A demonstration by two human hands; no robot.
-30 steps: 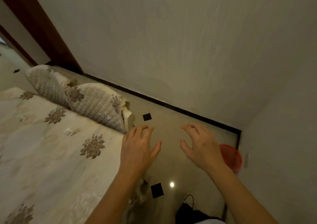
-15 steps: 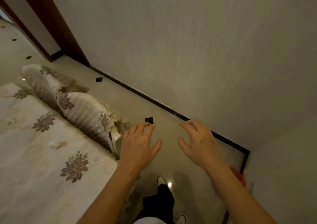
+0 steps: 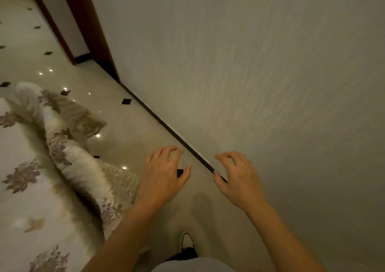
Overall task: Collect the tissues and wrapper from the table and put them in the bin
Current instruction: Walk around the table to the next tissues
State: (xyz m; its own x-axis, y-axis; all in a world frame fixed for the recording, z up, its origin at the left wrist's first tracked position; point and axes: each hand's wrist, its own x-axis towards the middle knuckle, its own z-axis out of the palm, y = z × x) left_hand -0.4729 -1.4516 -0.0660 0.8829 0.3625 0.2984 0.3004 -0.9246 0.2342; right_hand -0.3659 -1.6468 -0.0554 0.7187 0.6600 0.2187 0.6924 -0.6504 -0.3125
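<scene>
Dim warm yellowish light filling the scene, pinpoint glints sparkling on the glossy floor (image 3: 125, 138) left of the left grip (image 3: 162, 178), soft shadow darkening the floor between it and the right grip (image 3: 239, 182), bed cover (image 3: 25, 167) far left smearing with motion blur.

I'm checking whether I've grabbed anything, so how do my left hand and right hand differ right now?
The left hand hangs over the floor near the bed; the right hand shows against the wall. The left hand partly hides a black tile, the right hand the dark skirting. Both are empty, palms down, fingers loosely curled.
</scene>
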